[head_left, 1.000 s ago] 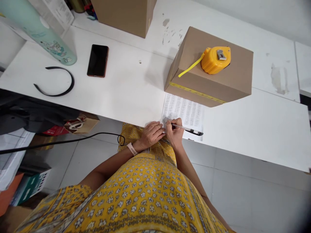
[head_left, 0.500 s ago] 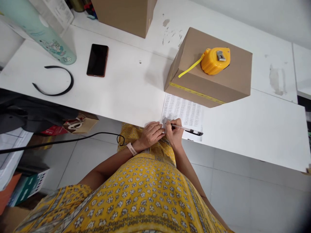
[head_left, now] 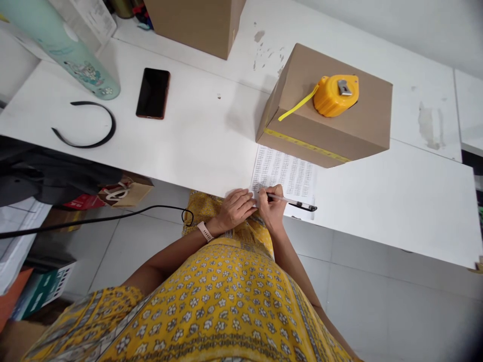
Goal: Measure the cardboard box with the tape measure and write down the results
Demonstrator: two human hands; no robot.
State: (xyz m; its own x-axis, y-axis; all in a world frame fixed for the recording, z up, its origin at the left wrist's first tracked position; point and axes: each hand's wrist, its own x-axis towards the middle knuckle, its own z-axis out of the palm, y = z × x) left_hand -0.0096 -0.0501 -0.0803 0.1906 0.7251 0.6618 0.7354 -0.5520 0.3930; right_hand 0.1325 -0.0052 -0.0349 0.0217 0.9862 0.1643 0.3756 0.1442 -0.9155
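Note:
My right hand is closed around a pen with a clear barrel and black cap, its tip end down at the lower left of a printed sheet. Rows of small print in columns cover the paper, and its far edge is hidden by a cardboard box. My left hand lies flat with fingers stretched out at the table edge, touching the sheet's lower left corner. On the box sits a yellow tape measure with a yellow strap. A yellow measuring strip runs along the box's near side.
A phone, a black headband and a mint-green bottle are on the white table to the left. Another cardboard box stands at the back. A black cable hangs below the left edge.
The whole view has shifted very slightly. Both hands, the pen and the sheet keep nearly the same places.

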